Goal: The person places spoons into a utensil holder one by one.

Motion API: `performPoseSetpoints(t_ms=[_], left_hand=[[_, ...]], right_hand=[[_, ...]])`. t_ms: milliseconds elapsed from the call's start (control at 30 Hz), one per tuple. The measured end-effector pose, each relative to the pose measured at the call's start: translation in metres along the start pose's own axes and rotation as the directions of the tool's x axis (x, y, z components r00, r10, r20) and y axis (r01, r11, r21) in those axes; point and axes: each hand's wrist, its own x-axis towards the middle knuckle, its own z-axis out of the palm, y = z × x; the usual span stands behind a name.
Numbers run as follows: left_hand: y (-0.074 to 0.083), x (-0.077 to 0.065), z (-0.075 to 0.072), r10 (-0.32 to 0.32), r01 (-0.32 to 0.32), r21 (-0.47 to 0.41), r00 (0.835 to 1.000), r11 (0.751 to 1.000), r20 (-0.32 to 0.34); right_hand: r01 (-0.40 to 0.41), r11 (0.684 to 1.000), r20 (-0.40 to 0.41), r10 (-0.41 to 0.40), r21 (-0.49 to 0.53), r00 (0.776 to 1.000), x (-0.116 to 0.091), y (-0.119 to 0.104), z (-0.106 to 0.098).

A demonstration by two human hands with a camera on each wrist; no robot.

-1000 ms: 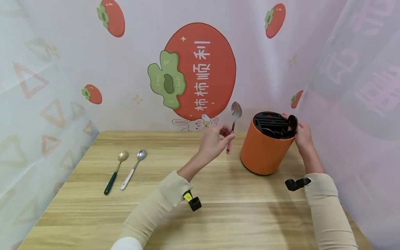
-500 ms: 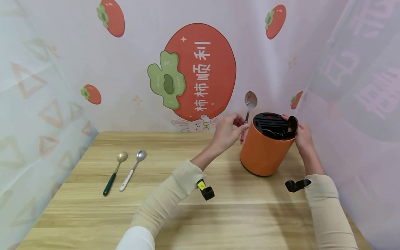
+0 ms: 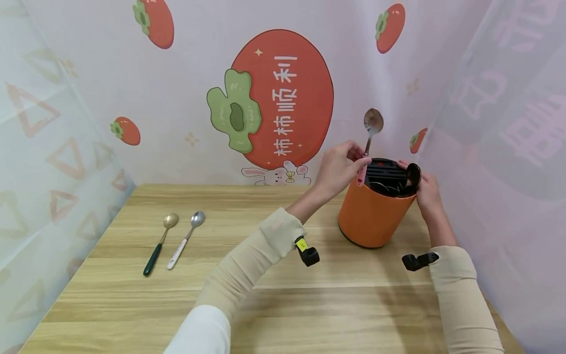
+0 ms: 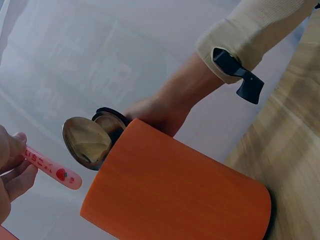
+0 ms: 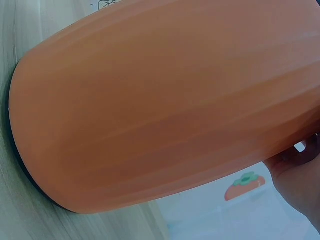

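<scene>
Between its thumb and fingers my left hand (image 3: 339, 166) pinches a spoon (image 3: 373, 122) with a metal bowl and a pink handle. The bowl points up; the handle's lower end, with a strawberry print (image 4: 61, 174), hangs by the left rim of an orange utensil holder (image 3: 376, 216). That holder has a black slotted top (image 3: 383, 172). On its far right side, my right hand (image 3: 429, 194) grips the upper edge, partly hidden behind it. A dark ladle-like utensil (image 3: 413, 175) sticks out beside that hand. Also in the holder, a metal spoon bowl (image 4: 86, 142) shows in the left wrist view.
A spoon with a dark green handle (image 3: 152, 260) and one with a white handle (image 3: 178, 254) lie side by side at the left of the wooden table (image 3: 274, 314). A printed curtain (image 3: 185, 93) hangs close behind the table and along both sides.
My left hand has moved right and upward with the pink-handled spoon, from left of the utensil holder to its rim. The right hand has stayed at the holder.
</scene>
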Motion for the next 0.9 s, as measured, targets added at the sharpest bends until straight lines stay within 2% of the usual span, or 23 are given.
performPoseSetpoints(t_ms=[167,400,600,700,900], left_hand=[[0.003,0.008,0.006,0.003,-0.003,-0.011,1.0,1.0,-0.007],[-0.001,0.013,0.017,0.039,-0.039,-0.012,0.999,0.999,0.006],[-0.005,0.016,0.027,0.035,-0.035,-0.011,0.999,0.999,0.022],[-0.008,0.016,0.031,0.056,-0.056,-0.01,0.998,0.998,0.033],[-0.013,0.012,0.039,0.059,-0.056,-0.03,0.992,0.998,0.113]], right_hand=[[-0.008,1.0,-0.003,0.008,-0.023,1.0,0.001,0.007,-0.001],[-0.002,1.0,-0.012,0.002,-0.019,1.0,-0.005,-0.003,0.003],[0.001,1.0,-0.02,-0.001,-0.005,1.0,-0.005,-0.004,0.003],[0.01,1.0,-0.029,-0.011,-0.019,1.0,-0.004,-0.006,0.003],[0.025,0.999,-0.035,-0.026,-0.028,0.999,-0.004,-0.007,0.003]])
